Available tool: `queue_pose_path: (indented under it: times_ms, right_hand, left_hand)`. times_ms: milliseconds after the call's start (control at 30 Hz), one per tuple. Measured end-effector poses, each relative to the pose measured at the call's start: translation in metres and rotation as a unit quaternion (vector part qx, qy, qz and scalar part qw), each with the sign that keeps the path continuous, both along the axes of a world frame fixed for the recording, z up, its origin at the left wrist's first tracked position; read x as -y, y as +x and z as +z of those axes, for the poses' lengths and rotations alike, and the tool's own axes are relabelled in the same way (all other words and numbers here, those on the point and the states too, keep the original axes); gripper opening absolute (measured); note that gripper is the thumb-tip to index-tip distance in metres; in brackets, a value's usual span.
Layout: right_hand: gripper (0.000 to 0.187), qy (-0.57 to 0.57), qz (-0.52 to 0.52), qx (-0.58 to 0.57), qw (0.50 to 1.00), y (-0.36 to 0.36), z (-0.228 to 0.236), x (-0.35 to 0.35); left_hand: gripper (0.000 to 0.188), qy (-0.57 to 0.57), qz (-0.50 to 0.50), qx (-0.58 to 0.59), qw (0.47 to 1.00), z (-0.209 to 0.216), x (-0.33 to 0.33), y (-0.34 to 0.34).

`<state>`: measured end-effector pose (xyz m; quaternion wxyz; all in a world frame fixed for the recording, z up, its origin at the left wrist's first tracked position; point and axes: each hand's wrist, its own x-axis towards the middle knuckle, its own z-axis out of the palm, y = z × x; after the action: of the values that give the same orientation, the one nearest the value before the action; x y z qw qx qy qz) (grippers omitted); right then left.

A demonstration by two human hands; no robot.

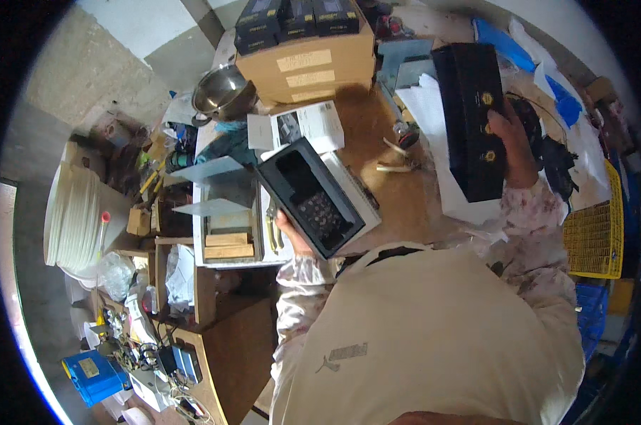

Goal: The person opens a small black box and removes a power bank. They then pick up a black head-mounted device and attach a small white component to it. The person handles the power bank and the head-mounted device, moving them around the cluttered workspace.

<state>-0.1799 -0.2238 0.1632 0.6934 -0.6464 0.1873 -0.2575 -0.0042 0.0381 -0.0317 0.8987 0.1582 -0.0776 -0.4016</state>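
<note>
My left hand [293,234] grips the lower left side of an open black box [332,244], tilted above the table. A dark keypad phone [316,203] lies inside it, its keys facing up. My right hand [515,147] is closed round the right side of a long black box lid [466,106] with gold round marks along its edge. The lid is held well to the right of the box, over white paper [434,117]. Partly behind the open box, a white printed carton [313,127] lies on the brown table top [398,202].
Several black boxes [297,20] sit on stacked brown cartons [303,67] at the back. A steel pot [223,92] stands to their left. Pliers [272,225] and wooden blocks [227,245] lie by my left hand. A yellow crate [597,237] is at far right.
</note>
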Motion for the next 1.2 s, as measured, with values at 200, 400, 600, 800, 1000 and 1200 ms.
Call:
queue_pose_path:
  times_ms: [200, 400, 600, 800, 1000, 1200]
  right_hand:
    - [0.066, 0.096, 0.058, -0.033, 0.993, 0.008, -0.031, -0.017]
    - [0.066, 0.088, 0.08, -0.036, 0.992, 0.014, -0.028, -0.024]
    - [0.065, 0.092, 0.092, -0.038, 0.991, 0.011, -0.031, -0.024]
    - [0.075, -0.059, 0.094, -0.073, 0.991, 0.043, -0.095, -0.072]
    - [0.084, -0.124, 0.079, -0.019, 0.989, 0.049, -0.133, -0.1]
    - [0.092, -0.124, 0.068, -0.061, 0.988, 0.041, -0.14, -0.106]
  left_hand:
    - [0.076, -0.148, -0.137, -0.15, 0.968, -0.003, 0.014, 0.007]
    - [0.076, -0.204, -0.178, -0.134, 0.953, 0.008, 0.008, 0.012]
    - [0.082, -0.155, -0.107, -0.12, 0.975, -0.001, 0.02, 0.0]
    - [0.075, 0.23, -0.02, 0.035, 0.972, -0.02, 0.024, -0.029]
    - [0.073, 0.29, 0.015, 0.083, 0.953, -0.016, 0.002, -0.045]
    - [0.076, 0.333, 0.011, 0.067, 0.941, -0.019, -0.014, -0.052]
